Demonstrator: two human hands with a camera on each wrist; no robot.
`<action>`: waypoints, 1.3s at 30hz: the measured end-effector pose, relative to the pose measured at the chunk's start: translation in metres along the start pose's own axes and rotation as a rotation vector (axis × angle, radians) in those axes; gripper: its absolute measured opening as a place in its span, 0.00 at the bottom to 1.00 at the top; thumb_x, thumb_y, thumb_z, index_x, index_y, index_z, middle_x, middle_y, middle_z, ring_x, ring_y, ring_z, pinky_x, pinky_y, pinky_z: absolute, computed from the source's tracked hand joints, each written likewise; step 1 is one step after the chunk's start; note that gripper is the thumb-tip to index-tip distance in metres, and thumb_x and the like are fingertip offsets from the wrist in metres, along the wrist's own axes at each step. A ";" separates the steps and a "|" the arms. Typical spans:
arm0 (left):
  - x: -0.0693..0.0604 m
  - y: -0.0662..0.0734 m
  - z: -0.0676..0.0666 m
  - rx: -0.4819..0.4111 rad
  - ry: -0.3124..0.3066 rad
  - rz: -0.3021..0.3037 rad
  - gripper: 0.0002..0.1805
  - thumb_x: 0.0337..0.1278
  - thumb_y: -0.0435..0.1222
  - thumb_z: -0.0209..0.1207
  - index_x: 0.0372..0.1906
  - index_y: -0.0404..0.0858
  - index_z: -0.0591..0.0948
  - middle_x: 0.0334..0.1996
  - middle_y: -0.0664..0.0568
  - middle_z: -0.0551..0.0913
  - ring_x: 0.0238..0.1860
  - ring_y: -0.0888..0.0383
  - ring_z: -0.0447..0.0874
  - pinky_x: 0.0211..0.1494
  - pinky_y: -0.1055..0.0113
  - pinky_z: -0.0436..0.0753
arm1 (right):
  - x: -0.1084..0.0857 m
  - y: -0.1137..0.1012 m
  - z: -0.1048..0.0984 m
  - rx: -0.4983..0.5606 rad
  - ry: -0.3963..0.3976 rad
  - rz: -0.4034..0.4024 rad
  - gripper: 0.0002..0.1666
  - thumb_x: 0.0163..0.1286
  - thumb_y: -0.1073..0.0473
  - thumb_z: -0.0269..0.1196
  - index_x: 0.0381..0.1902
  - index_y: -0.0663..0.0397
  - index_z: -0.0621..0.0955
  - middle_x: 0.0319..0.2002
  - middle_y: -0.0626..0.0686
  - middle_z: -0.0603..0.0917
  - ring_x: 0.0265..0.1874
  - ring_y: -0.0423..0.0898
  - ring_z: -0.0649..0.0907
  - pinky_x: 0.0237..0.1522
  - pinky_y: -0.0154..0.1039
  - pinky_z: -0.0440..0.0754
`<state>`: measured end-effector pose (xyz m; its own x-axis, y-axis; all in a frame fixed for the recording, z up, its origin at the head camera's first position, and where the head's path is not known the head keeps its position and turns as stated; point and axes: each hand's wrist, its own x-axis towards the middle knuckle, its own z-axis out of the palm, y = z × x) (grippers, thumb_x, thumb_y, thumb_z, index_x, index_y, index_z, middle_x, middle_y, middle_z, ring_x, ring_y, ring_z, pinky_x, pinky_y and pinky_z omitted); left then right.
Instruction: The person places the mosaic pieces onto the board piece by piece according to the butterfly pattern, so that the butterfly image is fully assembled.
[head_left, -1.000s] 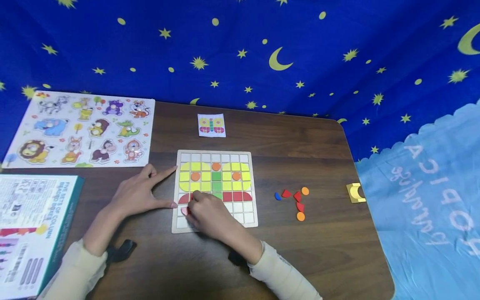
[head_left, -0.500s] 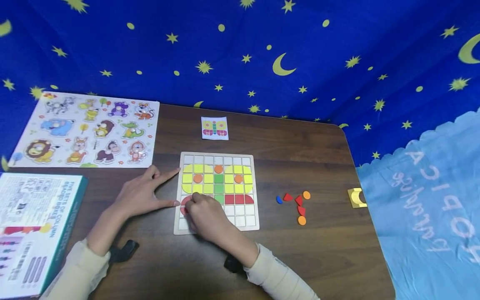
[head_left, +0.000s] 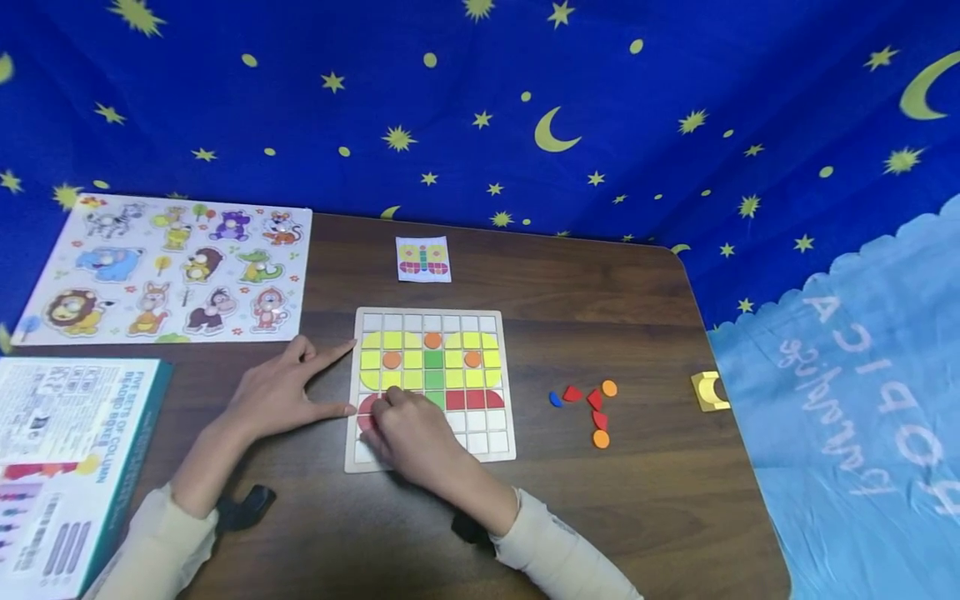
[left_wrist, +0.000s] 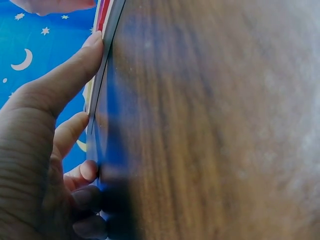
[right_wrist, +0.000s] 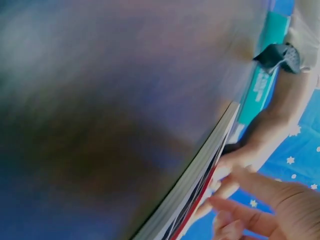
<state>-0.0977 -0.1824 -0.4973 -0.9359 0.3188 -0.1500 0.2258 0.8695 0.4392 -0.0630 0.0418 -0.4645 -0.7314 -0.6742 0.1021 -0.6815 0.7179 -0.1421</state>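
A square wooden grid board (head_left: 508, 421) lies on the table, filled with yellow, green, red and orange flat pieces in a butterfly-like pattern. The thumb and index finger of my left hand (head_left: 270, 392) are spread and rest against the board's left edge; the left wrist view shows this hand (left_wrist: 40, 130) touching the rim. Over the lower left cells, my right hand (head_left: 416, 433) has curled fingers and pinches a red quarter-circle piece (head_left: 366, 423) at its cell. Part of that piece and the neighbouring cells are hidden under the fingers.
Right of the board lie loose red pieces (head_left: 573, 392), a blue piece (head_left: 556, 399) and orange discs (head_left: 601, 438). A butterfly picture card (head_left: 423, 259) is behind the board. Leftward are an animal puzzle (head_left: 172, 267) and a box (head_left: 90, 467). A yellow block (head_left: 707, 392) sits at the right edge.
The red quarter-circle piece, tilted under my right fingers earlier, now lies flatter at the lower left cell. My left hand stays at the board's edge. The camera view shifts slightly.
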 end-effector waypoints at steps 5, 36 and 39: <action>0.000 0.000 0.000 0.004 -0.007 0.001 0.53 0.42 0.73 0.61 0.76 0.57 0.63 0.38 0.51 0.62 0.24 0.58 0.59 0.23 0.65 0.59 | -0.010 0.008 -0.008 0.054 -0.025 0.021 0.14 0.66 0.47 0.68 0.37 0.52 0.86 0.30 0.47 0.81 0.27 0.39 0.78 0.32 0.30 0.75; 0.000 0.000 -0.001 0.030 -0.010 0.005 0.54 0.44 0.74 0.60 0.76 0.57 0.61 0.40 0.51 0.63 0.24 0.58 0.60 0.22 0.65 0.59 | -0.130 0.169 -0.041 0.049 0.085 0.585 0.20 0.54 0.59 0.77 0.41 0.67 0.85 0.34 0.60 0.81 0.24 0.49 0.80 0.27 0.46 0.80; 0.000 0.000 -0.001 0.032 -0.010 0.001 0.54 0.43 0.74 0.60 0.76 0.57 0.62 0.40 0.51 0.62 0.24 0.58 0.60 0.23 0.65 0.59 | -0.139 0.181 -0.044 0.046 0.084 0.644 0.20 0.55 0.60 0.76 0.41 0.68 0.84 0.34 0.60 0.81 0.24 0.50 0.80 0.28 0.48 0.80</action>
<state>-0.0985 -0.1829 -0.4965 -0.9327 0.3239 -0.1587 0.2359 0.8806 0.4110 -0.0858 0.2732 -0.4616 -0.9938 -0.0947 0.0584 -0.1061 0.9643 -0.2426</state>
